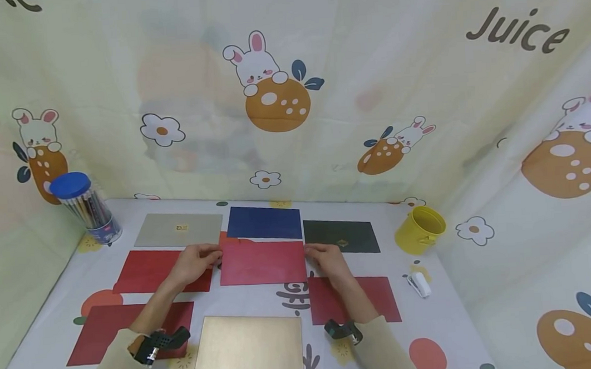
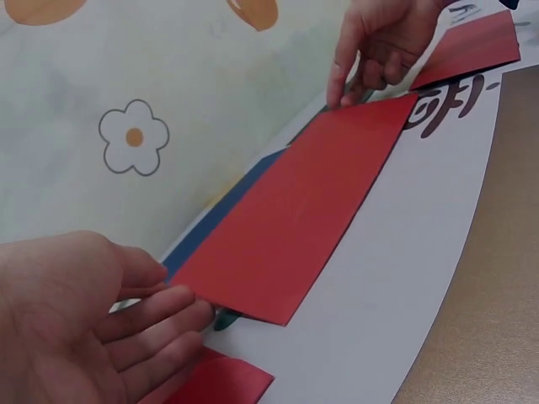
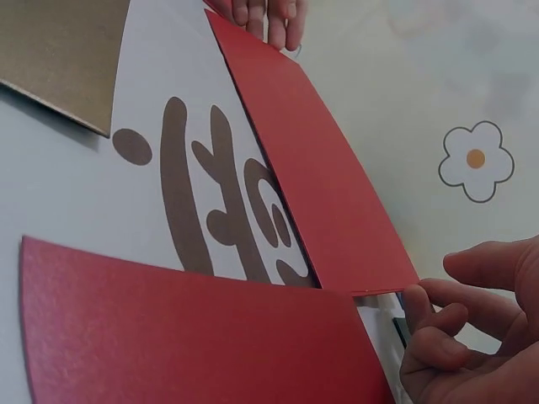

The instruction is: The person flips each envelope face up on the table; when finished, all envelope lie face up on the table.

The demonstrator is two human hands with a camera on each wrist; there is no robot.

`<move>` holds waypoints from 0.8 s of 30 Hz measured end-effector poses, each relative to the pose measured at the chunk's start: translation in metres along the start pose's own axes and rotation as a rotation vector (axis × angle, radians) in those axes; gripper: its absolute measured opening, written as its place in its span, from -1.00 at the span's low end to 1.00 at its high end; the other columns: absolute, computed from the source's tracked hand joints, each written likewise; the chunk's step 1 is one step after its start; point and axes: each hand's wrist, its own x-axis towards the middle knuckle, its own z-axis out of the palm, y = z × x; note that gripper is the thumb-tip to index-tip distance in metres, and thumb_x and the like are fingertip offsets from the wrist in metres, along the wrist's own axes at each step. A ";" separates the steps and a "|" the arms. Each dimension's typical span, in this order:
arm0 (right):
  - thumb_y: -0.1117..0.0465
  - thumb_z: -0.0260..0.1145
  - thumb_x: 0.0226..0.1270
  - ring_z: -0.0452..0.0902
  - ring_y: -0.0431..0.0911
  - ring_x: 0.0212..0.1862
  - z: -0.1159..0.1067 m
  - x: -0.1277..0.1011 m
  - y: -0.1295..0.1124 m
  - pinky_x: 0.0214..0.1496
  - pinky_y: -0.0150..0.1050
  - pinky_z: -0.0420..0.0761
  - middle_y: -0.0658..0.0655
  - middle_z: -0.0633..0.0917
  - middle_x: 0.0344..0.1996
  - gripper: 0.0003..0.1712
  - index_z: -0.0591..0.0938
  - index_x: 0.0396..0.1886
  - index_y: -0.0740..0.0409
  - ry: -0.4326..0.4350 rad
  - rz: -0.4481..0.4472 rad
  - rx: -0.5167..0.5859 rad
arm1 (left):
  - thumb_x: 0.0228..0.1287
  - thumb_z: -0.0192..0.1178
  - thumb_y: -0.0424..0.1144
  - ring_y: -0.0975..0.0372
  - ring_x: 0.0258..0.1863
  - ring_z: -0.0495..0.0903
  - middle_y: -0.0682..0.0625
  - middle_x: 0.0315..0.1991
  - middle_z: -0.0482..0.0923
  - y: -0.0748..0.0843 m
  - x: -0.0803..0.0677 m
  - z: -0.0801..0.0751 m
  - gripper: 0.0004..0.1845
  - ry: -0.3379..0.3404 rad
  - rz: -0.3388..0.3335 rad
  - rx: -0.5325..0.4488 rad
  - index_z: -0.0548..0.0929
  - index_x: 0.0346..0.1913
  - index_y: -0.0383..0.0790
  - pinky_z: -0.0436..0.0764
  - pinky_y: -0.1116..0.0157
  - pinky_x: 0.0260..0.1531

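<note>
A cloth printed with rabbits and oranges covers the tabletop [image 1: 432,311] and hangs behind it as a backdrop. At the centre lies a red envelope [image 1: 262,262], held at both short ends. The left hand [image 1: 193,263] touches its nine o'clock edge with fingers nearly straight, their tips against the card. The right hand [image 1: 327,259] pinches the three o'clock corner between thumb and curled fingers. Around the red envelope lie others: a blue envelope [image 1: 264,222] at twelve o'clock, a grey envelope [image 1: 179,229] at eleven, a dark green envelope [image 1: 341,235] at one, a gold envelope [image 1: 249,346] at six. A yellow cup [image 1: 420,230] stands far out at three o'clock, a pencil tub [image 1: 86,208] at ten.
</note>
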 end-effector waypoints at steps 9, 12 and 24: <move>0.09 0.33 0.42 0.60 0.03 -0.09 0.003 0.002 0.001 -0.19 -0.26 0.57 0.15 0.71 -0.05 -0.63 0.71 0.14 0.09 -0.020 0.008 0.005 | 0.50 0.15 -0.20 0.02 0.03 0.71 -0.21 0.11 0.66 0.002 0.002 0.005 -0.57 0.035 -0.003 0.081 0.55 0.31 -0.33 0.65 0.10 0.06; 0.08 0.33 0.42 0.61 0.02 -0.07 0.004 0.002 0.002 -0.14 -0.24 0.61 0.13 0.71 -0.01 -0.64 0.71 0.14 0.07 -0.014 0.011 -0.010 | 0.50 0.15 -0.21 0.02 0.04 0.70 -0.21 0.11 0.67 0.002 0.003 0.007 -0.57 0.043 0.007 0.120 0.54 0.32 -0.34 0.66 0.09 0.04; 0.06 0.31 0.43 0.57 0.05 0.05 0.004 -0.001 -0.005 0.07 -0.05 0.61 0.11 0.70 0.07 -0.62 0.69 0.17 0.05 -0.012 -0.015 -0.121 | 0.49 0.17 -0.17 -0.04 0.08 0.66 -0.22 0.15 0.64 -0.001 -0.001 0.001 -0.52 0.016 0.036 0.166 0.51 0.36 -0.31 0.68 0.10 -0.01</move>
